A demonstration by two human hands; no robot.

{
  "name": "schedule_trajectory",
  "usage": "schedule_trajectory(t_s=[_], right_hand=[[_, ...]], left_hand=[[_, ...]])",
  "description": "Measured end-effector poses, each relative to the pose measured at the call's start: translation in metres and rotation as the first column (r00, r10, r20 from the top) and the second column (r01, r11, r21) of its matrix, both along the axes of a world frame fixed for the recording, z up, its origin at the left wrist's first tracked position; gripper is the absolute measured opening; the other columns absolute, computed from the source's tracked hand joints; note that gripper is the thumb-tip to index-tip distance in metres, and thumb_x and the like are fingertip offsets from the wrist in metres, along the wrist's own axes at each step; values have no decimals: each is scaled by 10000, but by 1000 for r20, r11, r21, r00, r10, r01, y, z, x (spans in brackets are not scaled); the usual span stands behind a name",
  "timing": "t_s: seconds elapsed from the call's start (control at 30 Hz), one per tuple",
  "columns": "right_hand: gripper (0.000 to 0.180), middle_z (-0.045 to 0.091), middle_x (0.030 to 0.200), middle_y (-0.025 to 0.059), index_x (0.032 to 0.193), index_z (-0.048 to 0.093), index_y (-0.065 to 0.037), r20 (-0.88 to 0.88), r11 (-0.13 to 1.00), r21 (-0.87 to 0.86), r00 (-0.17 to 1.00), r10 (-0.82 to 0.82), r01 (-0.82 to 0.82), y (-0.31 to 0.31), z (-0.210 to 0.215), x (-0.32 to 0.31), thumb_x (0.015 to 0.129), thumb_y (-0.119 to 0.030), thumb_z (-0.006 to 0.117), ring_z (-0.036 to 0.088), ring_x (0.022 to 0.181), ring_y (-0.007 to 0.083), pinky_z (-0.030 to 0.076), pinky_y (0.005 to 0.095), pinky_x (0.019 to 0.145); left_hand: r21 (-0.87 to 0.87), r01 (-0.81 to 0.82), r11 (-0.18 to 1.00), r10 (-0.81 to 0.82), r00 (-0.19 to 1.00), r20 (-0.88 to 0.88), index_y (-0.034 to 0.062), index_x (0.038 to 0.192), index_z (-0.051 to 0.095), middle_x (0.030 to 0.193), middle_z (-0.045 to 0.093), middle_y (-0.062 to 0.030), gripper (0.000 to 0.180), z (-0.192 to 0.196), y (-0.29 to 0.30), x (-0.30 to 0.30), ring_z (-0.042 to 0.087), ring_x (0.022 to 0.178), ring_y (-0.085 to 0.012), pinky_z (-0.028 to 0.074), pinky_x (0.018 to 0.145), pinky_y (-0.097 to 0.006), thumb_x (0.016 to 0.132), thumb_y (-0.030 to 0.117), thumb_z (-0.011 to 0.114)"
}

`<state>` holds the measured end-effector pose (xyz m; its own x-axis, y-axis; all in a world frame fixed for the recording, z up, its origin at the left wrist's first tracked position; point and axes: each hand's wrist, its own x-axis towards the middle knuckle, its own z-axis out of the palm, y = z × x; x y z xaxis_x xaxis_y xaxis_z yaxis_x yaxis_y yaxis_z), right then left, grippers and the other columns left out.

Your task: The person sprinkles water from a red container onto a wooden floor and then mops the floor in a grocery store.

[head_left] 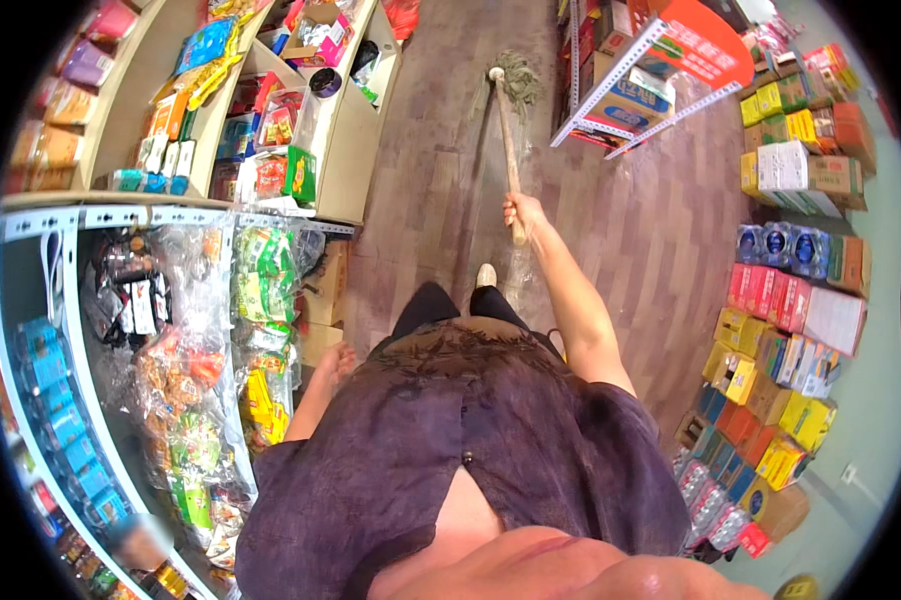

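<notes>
Mop (pixel 508 150) stood slanted just past 12 o'clock from the middle of the view, its stringy grey-green head (pixel 524 82) spread on the brown plank floor (pixel 426 150). Its wooden handle ran down toward the person, and the right hand (pixel 523 212), between 12 and 1 o'clock, was clamped around it near the lower end, a short stub showing below the fist. At 8 o'clock the left hand (pixel 339 362) was beside the dark shirt (pixel 391 420), near a tan carton (pixel 322 342); whether its fingers were apart or together I could not tell. One pale shoe (pixel 486 275) showed near the middle. A metal shelf (pixel 116 217) with bagged snacks (pixel 268 265) stood between 8 and 10 o'clock. Toward 1 o'clock stood a white metal rack (pixel 610 82) with a red sign (pixel 709 45), and from 2 to 4 o'clock stacked boxes (pixel 791 300) lined a pale green wall (pixel 886 380).
</notes>
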<state>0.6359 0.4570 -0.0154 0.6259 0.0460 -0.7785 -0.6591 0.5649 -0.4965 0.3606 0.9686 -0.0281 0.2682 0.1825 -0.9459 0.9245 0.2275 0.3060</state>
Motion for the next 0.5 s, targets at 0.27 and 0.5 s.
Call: schedule_trajectory(t_s=[0.27, 0.5], right_hand=[[94, 442, 614, 3, 822, 428, -92, -37, 1000, 3, 999, 14, -14, -46, 2, 229, 875, -131, 495, 380, 428, 76, 337, 222, 354], [90, 473, 620, 33, 819, 450, -41, -69, 999, -23, 997, -29, 28, -56, 11, 418, 864, -100, 501, 414, 449, 84, 342, 213, 355]], left_hand=[[304, 846, 439, -898, 423, 120, 90, 793, 634, 655, 588, -98, 224, -20, -56, 155, 567, 628, -143, 486, 628, -324, 855, 251, 491], [-14, 542, 840, -541, 840, 30, 88, 942, 584, 751, 600, -97, 208, -96, -45, 338, 575, 668, -155, 481, 627, -313, 859, 263, 508]])
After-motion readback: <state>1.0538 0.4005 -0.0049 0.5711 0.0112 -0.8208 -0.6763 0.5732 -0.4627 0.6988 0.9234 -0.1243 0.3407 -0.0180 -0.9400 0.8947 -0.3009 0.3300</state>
